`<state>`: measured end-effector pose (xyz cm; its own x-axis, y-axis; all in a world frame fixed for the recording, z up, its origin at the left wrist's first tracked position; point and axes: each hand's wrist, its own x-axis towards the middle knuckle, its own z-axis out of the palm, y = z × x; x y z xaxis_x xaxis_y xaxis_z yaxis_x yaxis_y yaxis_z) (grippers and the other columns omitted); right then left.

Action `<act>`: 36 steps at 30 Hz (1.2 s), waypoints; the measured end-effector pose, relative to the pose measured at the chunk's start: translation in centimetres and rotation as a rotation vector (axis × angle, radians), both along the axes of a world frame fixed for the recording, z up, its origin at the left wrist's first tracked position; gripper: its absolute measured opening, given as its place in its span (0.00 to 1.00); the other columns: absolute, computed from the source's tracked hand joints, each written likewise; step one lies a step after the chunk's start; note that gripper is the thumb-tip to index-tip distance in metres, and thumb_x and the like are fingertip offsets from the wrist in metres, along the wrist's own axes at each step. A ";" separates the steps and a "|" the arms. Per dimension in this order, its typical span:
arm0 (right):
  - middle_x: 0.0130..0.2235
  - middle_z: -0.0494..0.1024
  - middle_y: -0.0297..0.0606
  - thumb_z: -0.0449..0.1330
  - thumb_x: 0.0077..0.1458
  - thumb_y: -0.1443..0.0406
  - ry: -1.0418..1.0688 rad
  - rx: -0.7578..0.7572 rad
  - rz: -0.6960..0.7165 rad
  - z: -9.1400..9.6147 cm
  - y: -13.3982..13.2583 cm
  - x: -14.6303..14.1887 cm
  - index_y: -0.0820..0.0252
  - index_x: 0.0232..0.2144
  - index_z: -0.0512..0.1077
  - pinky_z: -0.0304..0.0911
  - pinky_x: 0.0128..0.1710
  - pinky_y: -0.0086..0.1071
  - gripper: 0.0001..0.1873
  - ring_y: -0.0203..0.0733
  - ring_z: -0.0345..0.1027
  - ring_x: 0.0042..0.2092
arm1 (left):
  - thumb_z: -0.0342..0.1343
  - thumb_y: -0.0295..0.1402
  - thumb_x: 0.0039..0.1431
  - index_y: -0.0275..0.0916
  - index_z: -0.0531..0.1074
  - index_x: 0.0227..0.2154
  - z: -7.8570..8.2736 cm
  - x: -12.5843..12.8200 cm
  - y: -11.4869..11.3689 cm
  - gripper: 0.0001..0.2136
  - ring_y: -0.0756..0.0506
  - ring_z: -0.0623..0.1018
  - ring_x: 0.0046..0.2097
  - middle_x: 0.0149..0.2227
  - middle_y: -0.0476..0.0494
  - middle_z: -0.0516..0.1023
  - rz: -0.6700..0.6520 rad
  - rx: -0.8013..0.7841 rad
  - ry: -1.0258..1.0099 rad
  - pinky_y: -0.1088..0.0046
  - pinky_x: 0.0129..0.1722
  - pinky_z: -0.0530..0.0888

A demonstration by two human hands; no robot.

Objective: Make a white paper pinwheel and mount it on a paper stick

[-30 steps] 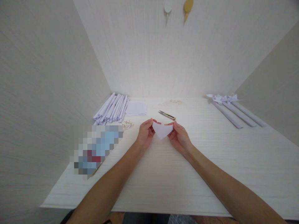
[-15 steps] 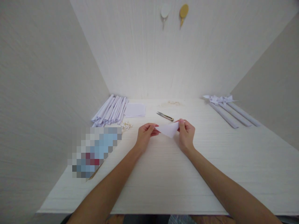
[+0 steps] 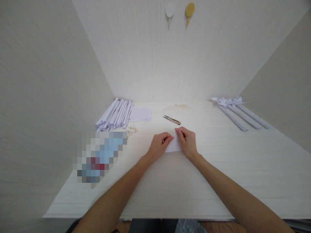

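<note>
A small white sheet of paper (image 3: pixel 173 147) is held between my two hands above the middle of the table. My left hand (image 3: pixel 160 144) pinches its left side, thumb against the curled fingers. On the other side, my right hand (image 3: pixel 187 140) grips the paper near its upper right edge. Parts of the sheet are hidden behind the fingers, so its folds cannot be made out. Just beyond my hands lies a pair of thread snips (image 3: pixel 171 119), blades pointing left.
Rolled white paper tubes (image 3: pixel 116 113) are heaped at the left, beside a stack of paper sheets (image 3: pixel 140 113) and some small pale strands (image 3: pixel 131 130). A pixelated blue item (image 3: pixel 107 153) lies nearer me. Tubes with folded paper tops (image 3: pixel 239 115) lie right. Two hooks (image 3: pixel 190 10) hang on the wall.
My hands have come closer together and slightly nearer to me. The paper has turned from a pointed, downward-tipped shape to one with a flatter lower edge.
</note>
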<state>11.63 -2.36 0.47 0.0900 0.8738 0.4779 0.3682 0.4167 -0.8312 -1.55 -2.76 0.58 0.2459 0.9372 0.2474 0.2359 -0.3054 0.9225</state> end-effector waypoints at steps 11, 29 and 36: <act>0.15 0.55 0.27 0.49 0.52 0.59 -0.041 -0.035 -0.029 -0.5 0.6 0.1 0.60 0.14 0.61 0.44 0.21 0.28 0.18 0.31 0.48 0.19 | 0.50 0.41 0.50 0.36 0.65 0.15 -0.4 -0.1 0.8 0.16 0.54 0.56 0.21 0.15 0.54 0.58 0.056 -0.061 0.108 0.75 0.21 0.54; 0.17 0.61 0.30 0.50 0.51 0.59 -0.016 -0.039 -0.200 -0.9 1.7 1.4 0.62 0.17 0.66 0.47 0.22 0.28 0.17 0.33 0.53 0.22 | 0.50 0.37 0.49 0.36 0.63 0.17 -0.6 -0.9 1.1 0.11 0.53 0.60 0.22 0.17 0.54 0.61 0.052 -0.107 0.176 0.75 0.24 0.57; 0.17 0.60 0.29 0.51 0.51 0.59 0.091 -0.049 -0.220 -1.0 1.8 1.7 0.62 0.17 0.66 0.46 0.22 0.28 0.16 0.33 0.52 0.22 | 0.47 0.38 0.50 0.37 0.61 0.15 -0.3 -1.1 1.1 0.13 0.53 0.59 0.22 0.15 0.55 0.57 0.099 -0.089 0.190 0.75 0.24 0.55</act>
<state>13.30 -0.54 -0.53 0.3214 0.8504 0.4166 0.3687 0.2928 -0.8822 -2.62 -1.63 0.23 0.1859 0.9751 0.1206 0.4328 -0.1915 0.8809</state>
